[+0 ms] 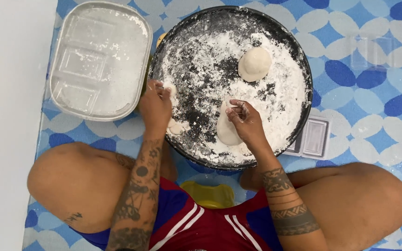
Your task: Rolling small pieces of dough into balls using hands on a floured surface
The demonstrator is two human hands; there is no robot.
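Note:
A round black pan [303, 65] dusted with white flour lies in front of me on a patterned mat. My left hand [155, 103] is closed over a small lump of dough at the pan's left rim, with small dough bits [175, 127] just below it. My right hand [245, 122] pinches and presses a flattened dough piece [226, 132] near the pan's front. A smooth round dough ball [254, 64] rests in the flour at the far right of the pan.
A clear plastic lidded tray [99, 60] lies to the left of the pan. A small clear plastic container [313, 138] peeks out at the pan's right front. A yellow object [208, 194] lies between my knees. Blue and white mat [373, 93] covers the floor.

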